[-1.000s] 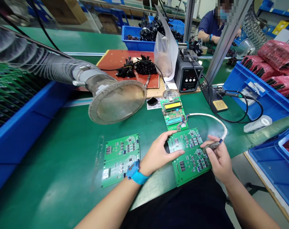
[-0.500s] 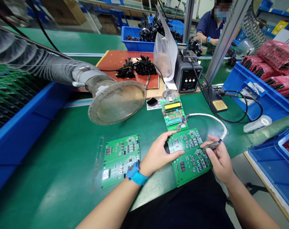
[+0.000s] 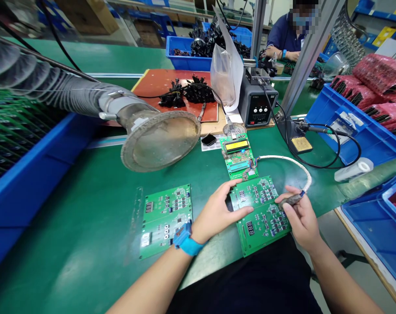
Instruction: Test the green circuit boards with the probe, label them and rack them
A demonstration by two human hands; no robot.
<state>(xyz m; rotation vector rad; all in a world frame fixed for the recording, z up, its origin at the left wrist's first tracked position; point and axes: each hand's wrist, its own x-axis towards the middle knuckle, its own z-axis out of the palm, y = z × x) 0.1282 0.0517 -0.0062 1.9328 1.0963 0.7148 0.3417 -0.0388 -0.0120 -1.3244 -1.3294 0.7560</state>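
A green circuit board panel, with two black digit displays, lies at the front edge of the bench, with another board edge showing beneath it. My left hand grips its left side, thumb over the top face and fingers along the far left edge. In my right hand is a grey taped probe, its tip against the right part of the panel. A white sleeved cable runs from the probe to a small green board with a lit yellow screen. A second circuit board panel lies to the left.
A fume extraction hood hangs at left centre. Behind stand a soldering station and an iron holder with sponge. Blue bins flank the bench, the right one piled with pink-wrapped parts. A co-worker sits across.
Both hands, the probe and the boards stay in practically the same place. The co-worker across the bench has shifted slightly to the left.
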